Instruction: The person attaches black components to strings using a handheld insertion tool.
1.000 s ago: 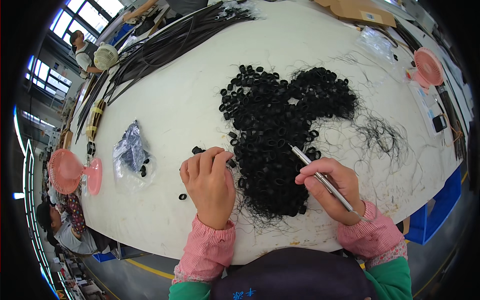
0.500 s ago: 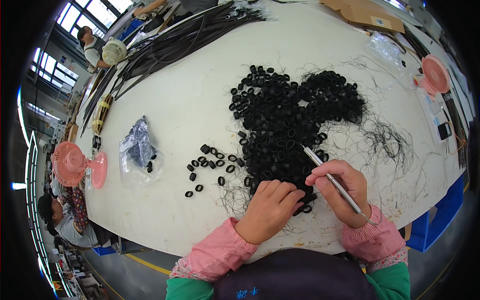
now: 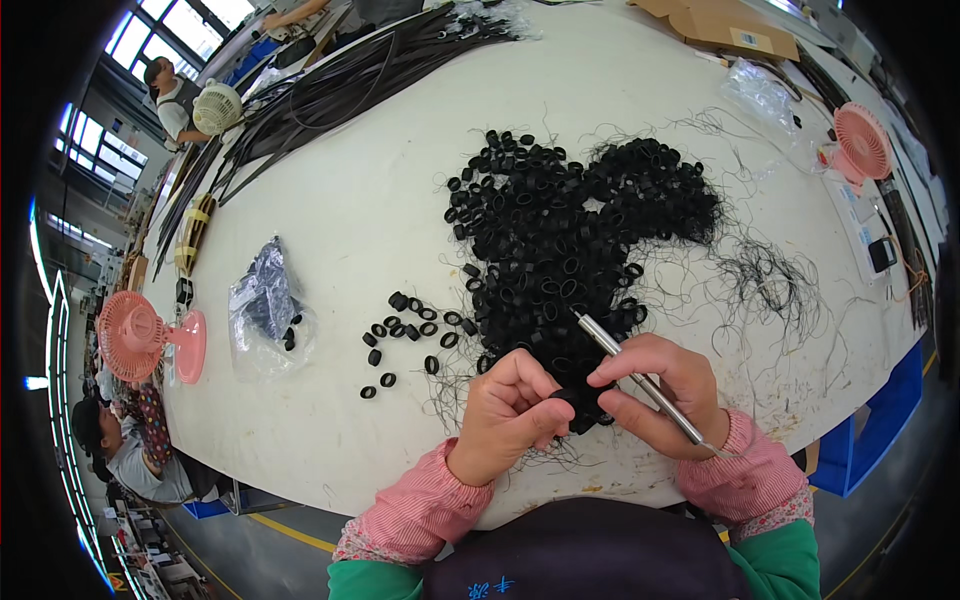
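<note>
A heap of small black fabric-like loops (image 3: 560,250) lies in front of me, with loose dark threads about its edges. At its near edge, my left hand (image 3: 505,415) pinches one black loop (image 3: 566,397) between thumb and fingers. My right hand (image 3: 675,390) holds a slim silver pen-like tool (image 3: 640,375) slantwise, its tip pointing up and left over the heap. A thin wire or thread shows at the tool's rear end. The right thumb and index fingertips are close to the loop, but whether they touch it I cannot tell.
Left of the heap lie several scattered loops (image 3: 410,325) and a clear plastic bag (image 3: 270,310). Pink fans (image 3: 135,335) stand at both sides. Black strips (image 3: 340,95) and a cardboard box (image 3: 720,25) lie at the back. Tangled threads (image 3: 765,280) lie right. Other people sit at the left.
My left hand has turned from fingers bent down on the heap to pinching a loop. The right hand keeps the tool, its thumb and index finger now nearer the left hand.
</note>
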The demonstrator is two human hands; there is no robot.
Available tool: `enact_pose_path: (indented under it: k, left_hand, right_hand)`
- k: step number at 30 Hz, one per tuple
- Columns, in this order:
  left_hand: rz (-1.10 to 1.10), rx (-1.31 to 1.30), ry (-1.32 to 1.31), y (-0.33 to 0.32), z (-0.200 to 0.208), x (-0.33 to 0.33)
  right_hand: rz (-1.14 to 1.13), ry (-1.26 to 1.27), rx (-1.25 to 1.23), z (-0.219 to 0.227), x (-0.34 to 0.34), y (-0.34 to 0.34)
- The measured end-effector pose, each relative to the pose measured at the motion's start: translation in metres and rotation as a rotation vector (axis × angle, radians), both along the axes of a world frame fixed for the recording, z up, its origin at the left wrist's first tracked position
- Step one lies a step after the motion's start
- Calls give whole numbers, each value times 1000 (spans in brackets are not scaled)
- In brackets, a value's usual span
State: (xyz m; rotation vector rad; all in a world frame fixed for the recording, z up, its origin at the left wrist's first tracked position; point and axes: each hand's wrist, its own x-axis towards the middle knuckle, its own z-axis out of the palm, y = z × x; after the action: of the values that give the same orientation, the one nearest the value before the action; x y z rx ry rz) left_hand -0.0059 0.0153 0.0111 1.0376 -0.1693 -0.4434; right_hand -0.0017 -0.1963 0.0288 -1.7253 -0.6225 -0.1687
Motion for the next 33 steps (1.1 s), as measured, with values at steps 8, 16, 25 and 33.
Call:
enact_pose_path:
  k: [8, 16, 25, 33]
  left_hand:
    - [7, 181, -71, -8, -10, -5]
    - [-11, 167, -71, -14, -2, -5]
    - [167, 535, -466, -11, -6, -2]
    - [39, 160, -172, -12, -6, -3]
  right_hand:
    - [21, -161, -48, -13, -2, 12]
    - [-37, 21, 52, -7, -2, 7]
    - [-49, -35, 7, -6, -1, 8]
    - [-128, -261, -112, -8, 3, 8]
